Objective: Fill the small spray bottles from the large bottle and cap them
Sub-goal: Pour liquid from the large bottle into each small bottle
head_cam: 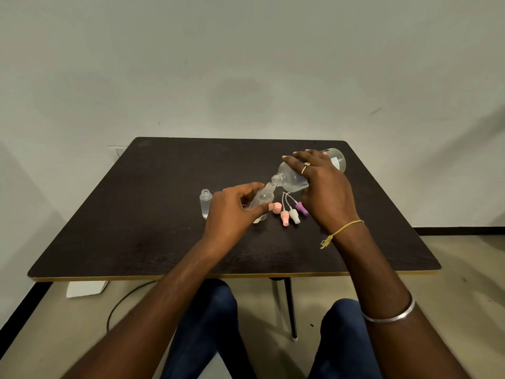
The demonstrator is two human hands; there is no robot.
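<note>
My right hand (322,184) grips the large clear bottle (289,177), tipped on its side with its open neck pointing left and down. My left hand (232,209) holds a small clear spray bottle (263,196) tilted to the right, its open mouth touching the large bottle's neck. A second small bottle (205,202) stands upright and uncapped to the left, with liquid inside. Spray caps with dip tubes lie on the table: a pink cap (277,207), another pink cap (284,217), a white cap (294,216) and a purple cap (301,207).
Everything sits on a dark wooden table (136,214) set against a pale wall. Part of another small bottle (259,218) shows below my left hand. Under the table are my knees, a table leg (291,307), a cable and a white box (86,288).
</note>
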